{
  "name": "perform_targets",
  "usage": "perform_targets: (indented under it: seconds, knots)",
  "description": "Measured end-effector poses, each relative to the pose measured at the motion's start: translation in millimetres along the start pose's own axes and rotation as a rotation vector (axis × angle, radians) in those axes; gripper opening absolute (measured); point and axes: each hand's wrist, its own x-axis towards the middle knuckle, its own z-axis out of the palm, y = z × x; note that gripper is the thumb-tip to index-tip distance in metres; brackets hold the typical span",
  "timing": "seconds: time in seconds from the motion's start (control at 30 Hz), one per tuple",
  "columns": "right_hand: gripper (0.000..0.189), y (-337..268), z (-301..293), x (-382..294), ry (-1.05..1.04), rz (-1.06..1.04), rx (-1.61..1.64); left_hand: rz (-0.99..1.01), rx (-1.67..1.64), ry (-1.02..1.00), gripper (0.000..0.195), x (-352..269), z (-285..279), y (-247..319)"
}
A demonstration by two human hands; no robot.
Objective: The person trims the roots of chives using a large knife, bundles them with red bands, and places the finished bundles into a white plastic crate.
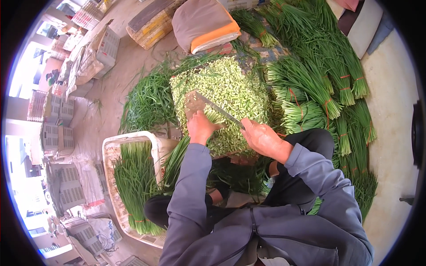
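Observation:
My right hand (264,138) is closed around the handle end of a long knife (219,110), whose blade points up and left. Beneath my left hand (200,128) is a bunch of green stalks (214,116), gripped against a worn board (194,103); its long leaves (178,154) trail down beside my left sleeve. The blade lies above the stalk ends. Around both hands spreads a thick heap of short chopped pale-green stalk pieces (233,79). The knife's handle is hidden in my right fist.
Loose green leaves (149,96) pile left of the heap. A white plastic crate (108,166) holds upright bundles. Banded green bundles (309,86) lie at the right. Beyond the heap are a folded grey and orange cushion (203,23) and a worn block (154,25). Stacked crates (58,139) stand far left.

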Motion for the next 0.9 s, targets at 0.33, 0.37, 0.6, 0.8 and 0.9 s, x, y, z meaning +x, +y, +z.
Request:
perform_targets:
  seconds: [0.33, 0.37, 0.6, 0.8, 0.9]
  knots:
    - [0.021, 8, 22, -10, -0.134, 0.043, 0.012, 0.008, 0.062, 0.102, 0.08, -3, 12, 4]
    - [0.022, 8, 21, -9, -0.19, 0.1, 0.06, 0.018, 0.081, 0.108, 0.08, -3, 13, 4]
    - [0.022, -3, 26, -4, -0.189, 0.195, 0.139, 0.101, 0.061, 0.049, 0.067, 2, 15, -8]
    - [0.019, 16, 65, 52, -0.183, 0.191, 0.257, 0.11, 0.043, 0.058, 0.053, 11, 18, 0]
    - [0.019, 6, 41, 28, -0.424, 0.33, 0.259, 0.101, 0.027, 0.087, 0.048, 10, 28, -17]
